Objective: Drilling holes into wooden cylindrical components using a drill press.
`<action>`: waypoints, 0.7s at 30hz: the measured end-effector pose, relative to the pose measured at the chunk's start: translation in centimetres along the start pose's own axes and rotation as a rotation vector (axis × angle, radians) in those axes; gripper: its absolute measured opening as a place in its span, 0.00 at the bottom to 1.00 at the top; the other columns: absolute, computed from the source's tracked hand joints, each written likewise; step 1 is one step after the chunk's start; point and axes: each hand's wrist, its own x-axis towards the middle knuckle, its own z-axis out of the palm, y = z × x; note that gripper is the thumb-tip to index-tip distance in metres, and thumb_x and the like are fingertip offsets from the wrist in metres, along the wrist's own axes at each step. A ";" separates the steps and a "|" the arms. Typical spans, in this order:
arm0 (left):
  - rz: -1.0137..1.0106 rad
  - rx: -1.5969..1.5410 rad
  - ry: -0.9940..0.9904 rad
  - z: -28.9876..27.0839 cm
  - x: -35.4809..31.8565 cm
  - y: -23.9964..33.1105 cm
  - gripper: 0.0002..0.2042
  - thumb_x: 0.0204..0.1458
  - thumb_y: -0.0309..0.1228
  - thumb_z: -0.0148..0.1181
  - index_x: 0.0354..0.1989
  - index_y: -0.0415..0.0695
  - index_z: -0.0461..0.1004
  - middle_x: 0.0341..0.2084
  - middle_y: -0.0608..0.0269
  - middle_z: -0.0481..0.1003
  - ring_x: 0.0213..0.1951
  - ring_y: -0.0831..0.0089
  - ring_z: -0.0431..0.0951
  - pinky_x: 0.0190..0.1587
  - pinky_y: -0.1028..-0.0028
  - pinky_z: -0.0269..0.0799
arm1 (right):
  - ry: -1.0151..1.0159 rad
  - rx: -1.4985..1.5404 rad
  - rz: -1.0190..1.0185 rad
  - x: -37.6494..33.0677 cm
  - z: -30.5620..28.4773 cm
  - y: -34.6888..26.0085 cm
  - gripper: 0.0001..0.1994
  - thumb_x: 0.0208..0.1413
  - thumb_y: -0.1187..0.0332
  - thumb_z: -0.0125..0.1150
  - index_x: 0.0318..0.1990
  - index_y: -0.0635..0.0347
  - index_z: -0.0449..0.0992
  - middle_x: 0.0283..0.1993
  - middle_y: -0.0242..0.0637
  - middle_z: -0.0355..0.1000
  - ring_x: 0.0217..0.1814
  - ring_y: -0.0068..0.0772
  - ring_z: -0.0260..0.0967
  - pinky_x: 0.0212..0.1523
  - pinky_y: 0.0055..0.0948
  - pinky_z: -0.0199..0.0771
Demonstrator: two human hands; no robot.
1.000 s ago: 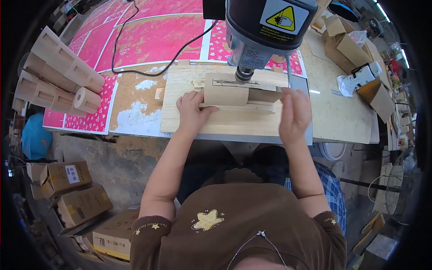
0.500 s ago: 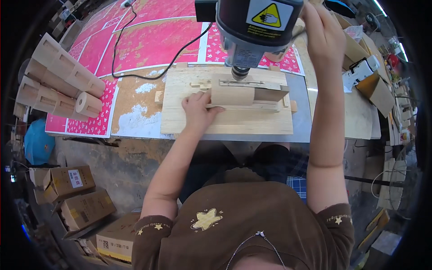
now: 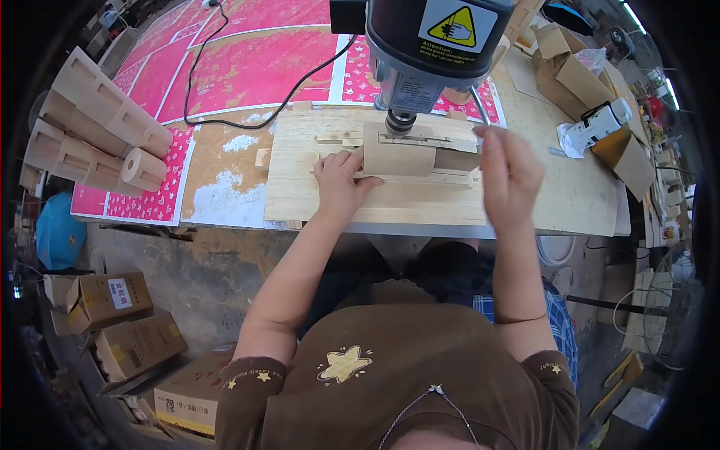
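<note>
1. Brown cloth fills the near edge: the person's brown shirt (image 3: 390, 382) with a pale star on the chest, both bare forearms reaching up and away from it toward a workbench.
2. To the lower left, on the floor, sit several cardboard boxes (image 3: 112, 315), stacked loosely.
3. The left hand (image 3: 339, 184) lies flat on a pale wooden jig board (image 3: 300, 191), its fingers spread and its fingertips pressed against the near edge of a wooden block. It pinches nothing; it only bears down.
4. The wooden block (image 3: 397, 154), pale with a rounded left face, rests on the jig board directly under the drill chuck, held against thin wooden guide strips.
5. The right hand (image 3: 510, 176) hovers in the air just right of the block, open, fingers loosely together and slightly blurred. It holds nothing and touches nothing.
6. The jig board lies on a plywood workbench (image 3: 570, 195) whose left part is covered by a pink patterned sheet (image 3: 247, 67).
7. Above the block stands the dark grey head of a drill press (image 3: 435, 45), bearing a yellow warning triangle; its chuck points down at the block's top.
8. A black cable (image 3: 225, 120) snakes across the pink sheet.
9. At the far left lies a pile of turned wooden posts (image 3: 97, 127).
10. At the far right sit folded cardboard pieces (image 3: 577, 75) and a white tool (image 3: 592, 127).
</note>
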 end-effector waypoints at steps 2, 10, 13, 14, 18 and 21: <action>0.020 -0.004 0.008 0.0 0.1 0.2 0.29 0.32 0.42 0.69 0.48 0.51 0.73 0.26 0.68 0.68 0.37 0.67 0.68 0.49 0.62 0.53 | 0.018 -0.013 -0.011 -2.3 1.7 1.7 0.03 0.50 0.76 0.55 0.29 0.64 0.75 0.19 0.36 0.66 0.20 0.33 0.64 0.31 0.32 0.63; 0.031 0.012 0.032 0.3 0.2 0.1 0.29 0.31 0.43 0.70 0.47 0.51 0.73 0.26 0.67 0.68 0.37 0.67 0.68 0.48 0.62 0.53 | 0.123 -0.096 -0.275 -3.9 4.3 5.6 0.05 0.49 0.76 0.54 0.35 0.62 0.74 0.22 0.31 0.67 0.25 0.34 0.65 0.41 0.36 0.63; 0.010 0.013 -0.002 0.0 0.2 0.4 0.29 0.32 0.43 0.69 0.48 0.52 0.73 0.26 0.67 0.68 0.37 0.67 0.68 0.48 0.62 0.53 | 0.237 0.020 -0.285 -1.0 1.8 3.8 0.04 0.49 0.76 0.56 0.33 0.62 0.74 0.22 0.32 0.66 0.25 0.34 0.65 0.32 0.31 0.65; 0.005 0.018 -0.002 0.0 0.1 0.3 0.29 0.32 0.43 0.69 0.48 0.52 0.73 0.26 0.67 0.68 0.37 0.67 0.68 0.48 0.62 0.53 | 0.226 0.007 -0.164 1.3 0.9 2.2 0.04 0.49 0.76 0.56 0.33 0.61 0.73 0.22 0.33 0.66 0.24 0.36 0.65 0.28 0.31 0.65; -0.004 -0.037 -0.018 -0.4 0.5 0.3 0.27 0.31 0.42 0.70 0.45 0.51 0.75 0.26 0.68 0.68 0.36 0.68 0.69 0.47 0.63 0.52 | 0.165 -0.249 -0.150 11.4 0.6 3.2 0.13 0.59 0.63 0.49 0.37 0.67 0.71 0.28 0.45 0.67 0.29 0.37 0.65 0.32 0.28 0.65; -0.049 -0.110 -0.049 -0.4 0.8 0.6 0.25 0.30 0.40 0.71 0.42 0.50 0.76 0.26 0.68 0.69 0.37 0.69 0.69 0.47 0.64 0.51 | 0.125 0.024 0.096 12.4 1.4 3.1 0.16 0.58 0.60 0.49 0.31 0.68 0.69 0.25 0.52 0.66 0.25 0.45 0.64 0.31 0.35 0.64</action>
